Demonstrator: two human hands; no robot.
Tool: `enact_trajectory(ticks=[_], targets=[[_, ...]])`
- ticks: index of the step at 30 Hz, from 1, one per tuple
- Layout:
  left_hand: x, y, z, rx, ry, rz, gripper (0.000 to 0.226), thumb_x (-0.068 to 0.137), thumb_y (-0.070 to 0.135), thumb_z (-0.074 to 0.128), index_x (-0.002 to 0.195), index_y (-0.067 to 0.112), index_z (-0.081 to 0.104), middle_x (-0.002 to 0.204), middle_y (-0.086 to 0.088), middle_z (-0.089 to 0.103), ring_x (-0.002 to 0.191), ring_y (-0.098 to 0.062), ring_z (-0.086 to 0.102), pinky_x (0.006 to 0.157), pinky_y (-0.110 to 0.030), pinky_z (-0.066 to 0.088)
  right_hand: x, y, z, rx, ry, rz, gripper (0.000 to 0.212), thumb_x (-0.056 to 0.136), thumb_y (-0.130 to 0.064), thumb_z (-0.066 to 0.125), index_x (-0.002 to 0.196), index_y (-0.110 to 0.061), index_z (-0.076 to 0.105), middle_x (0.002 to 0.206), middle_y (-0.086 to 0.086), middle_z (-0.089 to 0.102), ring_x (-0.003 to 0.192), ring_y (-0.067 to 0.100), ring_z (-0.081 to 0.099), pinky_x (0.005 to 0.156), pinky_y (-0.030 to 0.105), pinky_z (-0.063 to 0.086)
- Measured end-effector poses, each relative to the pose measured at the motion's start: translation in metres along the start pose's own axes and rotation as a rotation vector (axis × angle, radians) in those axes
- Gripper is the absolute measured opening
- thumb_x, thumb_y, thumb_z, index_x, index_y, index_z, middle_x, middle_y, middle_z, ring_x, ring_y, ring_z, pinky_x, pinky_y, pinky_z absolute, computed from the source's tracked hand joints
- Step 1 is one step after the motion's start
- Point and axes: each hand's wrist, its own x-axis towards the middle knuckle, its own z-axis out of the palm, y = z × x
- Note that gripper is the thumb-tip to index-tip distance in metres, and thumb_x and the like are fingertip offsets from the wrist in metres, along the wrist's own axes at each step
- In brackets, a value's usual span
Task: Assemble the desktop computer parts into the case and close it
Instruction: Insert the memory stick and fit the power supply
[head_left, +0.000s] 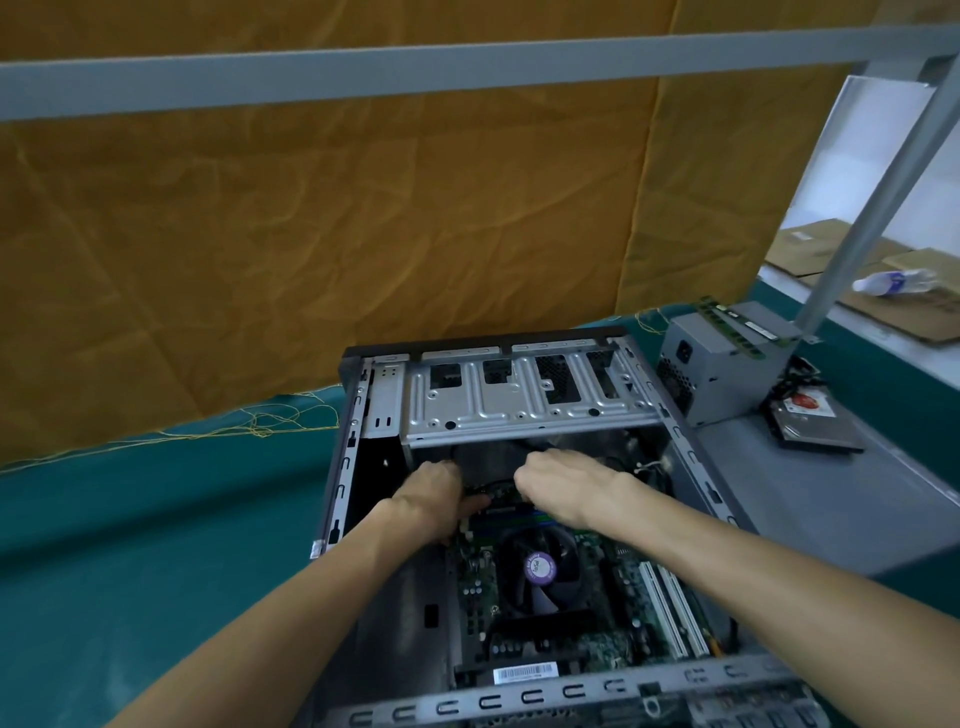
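Here, an open grey metal computer case lies on its side on the teal-covered table, which serves as the landmark for everything else. Inside the case, both hands reach in just below the silver stamped drive cage. The left hand and the right hand have their fingers curled round a narrow green memory stick at the far edge of the green motherboard; the fingertips themselves are hidden. Nearer the viewer than the hands sits the round black cooler fan with a purple label. To the right of the case stands a grey boxy power supply, with a second green memory stick lying on top. Just beside it, nearer the viewer, lies a flat silver hard drive.
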Motion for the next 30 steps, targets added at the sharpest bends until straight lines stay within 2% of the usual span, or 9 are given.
enact_trajectory(ticks=[2,4,6,8,10,15,18,22,30], targets=[[0.0,-0.001,0.001,-0.071,-0.04,-0.019,0.045,0.102,0.048,0.053,0.088,0.006,0.057,0.098,-0.018,0.074,0.093,-0.029,0.073,0.086,-0.038,0.058,-0.003,0.009,0.005,0.159,0.006,0.046,0.019,0.094,-0.005,0.062,0.076,-0.006,0.058,0.074,0.009,0.053,0.081,0.035,0.062,0.064,0.037,0.04],[-0.001,-0.001,0.002,-0.115,-0.071,-0.041,0.043,0.104,0.047,0.051,0.087,0.007,0.055,0.083,-0.013,0.069,0.087,-0.03,0.075,0.077,-0.035,0.061,-0.009,0.019,0.007,0.368,-0.031,0.123,0.022,0.097,-0.029,0.066,0.092,-0.008,0.071,0.09,0.008,0.069,0.085,0.03,0.068,0.072,0.039,0.053],[-0.002,0.0,0.002,-0.107,-0.093,-0.037,0.044,0.105,0.048,0.046,0.091,0.007,0.054,0.082,-0.011,0.065,0.087,-0.031,0.075,0.074,-0.035,0.061,-0.009,0.029,0.008,0.477,-0.033,0.244,0.037,0.097,-0.044,0.065,0.085,-0.009,0.067,0.086,0.006,0.069,0.076,0.024,0.067,0.066,0.037,0.053],[-0.002,0.001,0.001,-0.13,-0.117,-0.042,0.05,0.105,0.053,0.044,0.095,0.005,0.057,0.087,-0.015,0.069,0.085,-0.03,0.075,0.077,-0.038,0.062,-0.007,0.036,0.008,0.454,-0.037,0.36,0.047,0.098,-0.051,0.06,0.073,-0.012,0.054,0.077,0.002,0.058,0.064,0.017,0.055,0.053,0.033,0.038],[-0.002,0.001,0.0,-0.127,-0.116,-0.042,0.056,0.102,0.059,0.045,0.092,0.006,0.061,0.084,-0.014,0.07,0.08,-0.028,0.074,0.079,-0.039,0.062,-0.006,0.041,0.008,0.435,-0.09,0.441,0.049,0.097,-0.057,0.059,0.073,-0.015,0.049,0.078,0.0,0.055,0.063,0.013,0.05,0.053,0.03,0.033],[-0.003,0.001,-0.002,-0.067,-0.069,-0.047,0.065,0.098,0.062,0.052,0.102,-0.001,0.068,0.102,-0.018,0.071,0.094,-0.03,0.072,0.084,-0.039,0.06,-0.004,0.05,0.008,0.594,-0.227,0.597,0.052,0.089,-0.059,0.07,0.092,-0.009,0.055,0.062,0.001,0.064,0.048,0.013,0.055,0.052,0.025,0.046],[-0.004,0.003,-0.001,-0.169,-0.11,-0.085,0.064,0.097,0.058,0.056,0.107,-0.004,0.065,0.105,-0.021,0.072,0.09,-0.033,0.075,0.079,-0.043,0.062,0.0,0.052,0.011,0.571,-0.233,0.607,0.051,0.088,-0.059,0.071,0.089,-0.01,0.056,0.067,0.001,0.065,0.057,0.015,0.057,0.066,0.028,0.05],[-0.003,0.004,-0.002,-0.274,-0.159,-0.134,0.063,0.096,0.055,0.06,0.107,-0.007,0.064,0.098,-0.023,0.074,0.084,-0.034,0.076,0.075,-0.046,0.064,0.006,0.051,0.014,0.572,-0.309,0.638,0.055,0.091,-0.061,0.065,0.083,-0.008,0.053,0.066,0.0,0.062,0.053,0.013,0.052,0.074,0.029,0.05],[-0.002,0.004,-0.004,-0.343,-0.226,-0.176,0.075,0.094,0.066,0.055,0.111,-0.007,0.065,0.099,-0.02,0.076,0.085,-0.034,0.076,0.076,-0.043,0.064,0.012,0.054,0.021,0.635,-0.365,0.669,0.055,0.089,-0.063,0.065,0.083,-0.01,0.052,0.064,-0.002,0.058,0.05,0.013,0.049,0.064,0.027,0.049]])
